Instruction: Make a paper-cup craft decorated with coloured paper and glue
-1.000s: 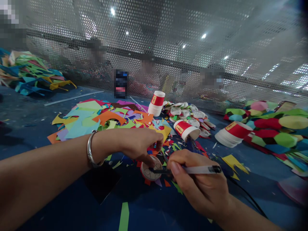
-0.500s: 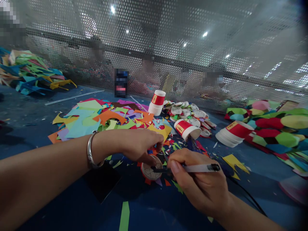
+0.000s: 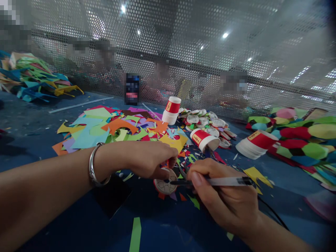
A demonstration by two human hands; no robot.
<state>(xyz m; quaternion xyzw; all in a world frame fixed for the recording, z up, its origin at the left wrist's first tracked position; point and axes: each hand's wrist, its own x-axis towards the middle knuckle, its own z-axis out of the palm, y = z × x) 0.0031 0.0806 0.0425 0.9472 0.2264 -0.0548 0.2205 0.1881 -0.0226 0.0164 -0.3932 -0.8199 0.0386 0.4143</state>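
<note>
The big blue table (image 3: 39, 115) is covered with stuff. At about 11 o'clock from the hands lies a wide heap of colored paper scraps (image 3: 105, 127). At 3 o'clock sits a pile of bright paper chains (image 3: 301, 140). At 1 o'clock a stack of red and white paper cups (image 3: 256, 143) lies on its side, with one tipped cup (image 3: 204, 139) closer in and an upside-down cup stack (image 3: 171, 110) at 12 o'clock.

The left hand (image 3: 147, 159), with a silver bracelet (image 3: 93, 164) on the wrist, pinches a small round cup bottom (image 3: 164, 181) by its top edge and holds it down on the table, right in the middle between both hands. The right hand (image 3: 223, 196) is closed around a thin pen (image 3: 217, 181), and the pen tip touches the disc from 3 o'clock.

The disc looks very light and thin, like stiff paper. It would bend or crush if squeezed hard, and it could slide on the table. The rim looks like the best place to grip it, with soft fingers. The pen is hard and light, easy to hold near its tip.
</note>
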